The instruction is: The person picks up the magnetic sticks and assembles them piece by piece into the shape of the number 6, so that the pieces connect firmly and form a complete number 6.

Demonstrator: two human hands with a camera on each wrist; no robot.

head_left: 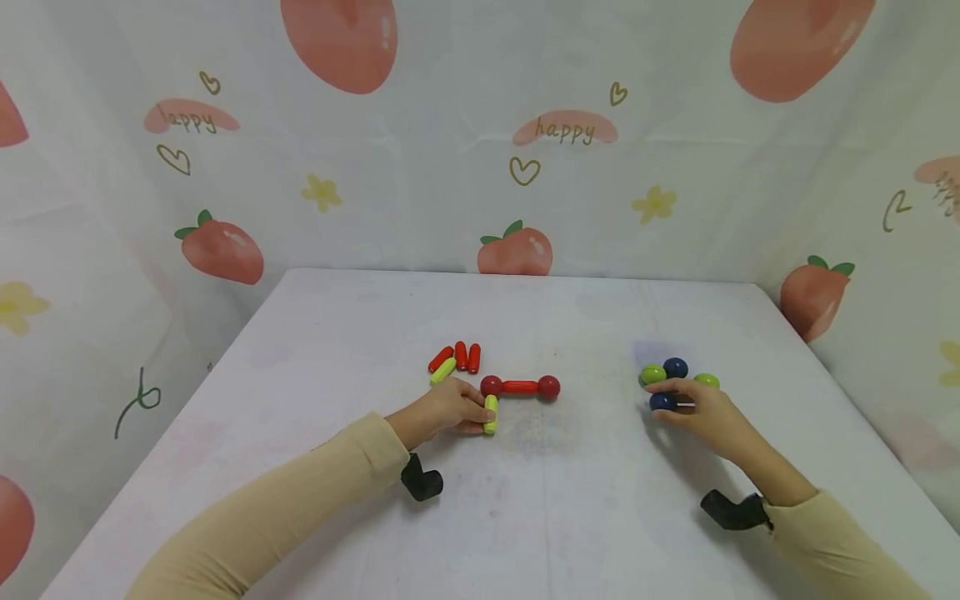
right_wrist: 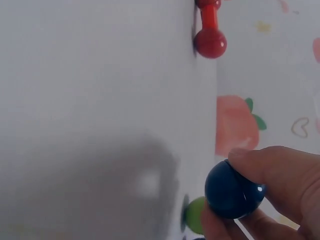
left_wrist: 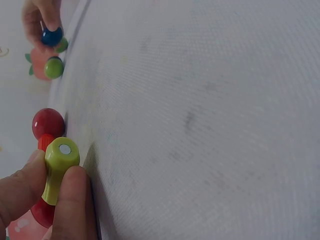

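My left hand (head_left: 450,407) pinches a yellow-green rod (head_left: 491,415) between thumb and fingers. A pale round disc shows in the rod's near end in the left wrist view. Its far end meets a red ball (head_left: 491,386), which is joined by a red rod (head_left: 520,387) to a second red ball (head_left: 549,387). On the right, my right hand (head_left: 701,412) grips a dark blue ball (right_wrist: 234,190) between thumb and fingers. Just behind that hand sit a second blue ball (head_left: 676,367) and two green balls, one at the left (head_left: 652,374) and one partly hidden (head_left: 707,380).
Beyond the left hand lie several red rods (head_left: 461,356) and one loose yellow-green rod (head_left: 443,371). A white cloth covers the table (head_left: 600,533). Behind it hangs a printed curtain (head_left: 420,183). Black wrist mounts (head_left: 422,479) stick out below both sleeves.
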